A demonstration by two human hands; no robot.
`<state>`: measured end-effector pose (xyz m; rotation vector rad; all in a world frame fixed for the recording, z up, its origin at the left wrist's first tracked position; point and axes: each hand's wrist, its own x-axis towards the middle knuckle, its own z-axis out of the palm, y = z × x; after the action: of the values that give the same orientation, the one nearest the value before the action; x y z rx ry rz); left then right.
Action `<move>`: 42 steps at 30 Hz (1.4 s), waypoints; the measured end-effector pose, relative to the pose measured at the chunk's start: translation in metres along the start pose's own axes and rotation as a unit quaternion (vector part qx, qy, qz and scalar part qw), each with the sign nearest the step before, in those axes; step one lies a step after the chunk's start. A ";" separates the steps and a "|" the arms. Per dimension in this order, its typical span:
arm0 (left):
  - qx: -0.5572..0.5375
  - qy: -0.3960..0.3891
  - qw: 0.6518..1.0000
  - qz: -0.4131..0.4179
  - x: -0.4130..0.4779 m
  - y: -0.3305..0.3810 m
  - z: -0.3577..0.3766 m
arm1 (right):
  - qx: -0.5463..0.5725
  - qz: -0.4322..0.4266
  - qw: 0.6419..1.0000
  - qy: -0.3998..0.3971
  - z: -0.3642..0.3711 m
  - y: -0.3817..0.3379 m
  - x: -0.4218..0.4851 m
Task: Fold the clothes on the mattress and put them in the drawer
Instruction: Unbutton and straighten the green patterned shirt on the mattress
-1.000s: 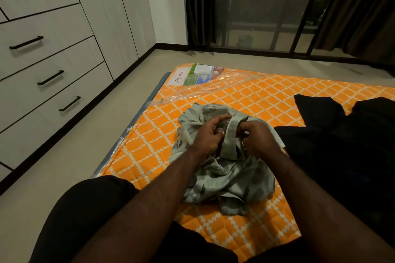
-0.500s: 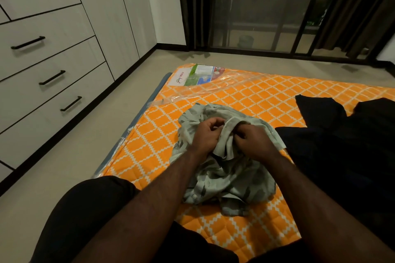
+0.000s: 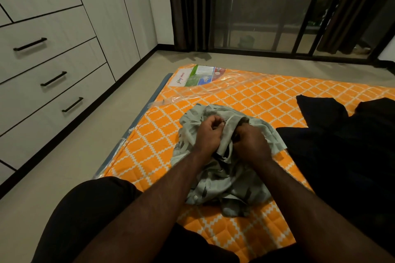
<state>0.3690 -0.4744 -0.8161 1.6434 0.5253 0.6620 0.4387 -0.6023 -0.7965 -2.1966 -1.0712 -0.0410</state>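
Here, the fingers of the left hand and right hand curl round a bunched fold of the grey-green shirt, crumpled near the left edge of the mattress. Better to find collar and shoulders, then spread it flat on the mattress before folding; the drawers stand left of the mattress.

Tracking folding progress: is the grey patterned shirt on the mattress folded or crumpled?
Crumpled, not folded. The grey shirt lies bunched in uneven creases on the mattress; the left hand and right hand grip its upper fabric.
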 end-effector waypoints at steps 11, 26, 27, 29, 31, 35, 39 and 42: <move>-0.019 0.014 0.999 0.025 0.003 0.002 -0.004 | 0.077 -0.001 0.997 0.014 -0.003 -0.008 0.002; 0.001 0.101 0.995 0.011 0.009 0.003 -0.007 | 0.057 -0.122 0.987 0.085 -0.011 -0.014 0.008; -0.002 0.110 0.994 0.006 0.009 0.003 -0.007 | 0.041 -0.105 0.990 0.082 -0.009 -0.011 0.009; -0.014 0.135 0.991 -0.012 0.010 0.004 -0.010 | 0.027 -0.061 0.995 0.073 -0.007 -0.006 0.012; -0.022 0.165 0.985 -0.040 0.011 0.004 -0.013 | 0.038 -0.034 0.996 0.075 -0.007 -0.001 0.014; -0.041 0.189 0.978 -0.073 0.016 -0.003 -0.019 | 0.044 0.000 0.995 0.091 -0.010 0.001 0.014; -0.042 0.182 0.980 -0.074 0.015 -0.003 -0.018 | 0.065 0.053 0.990 0.115 -0.009 -0.001 0.012; -0.037 0.179 0.981 -0.059 0.012 0.000 -0.017 | 0.105 0.100 0.978 0.147 -0.011 0.000 0.012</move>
<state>0.3663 -0.4537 -0.8122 1.4160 0.8407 0.8834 0.4495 -0.6002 -0.7837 -2.0194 -0.6567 -0.1509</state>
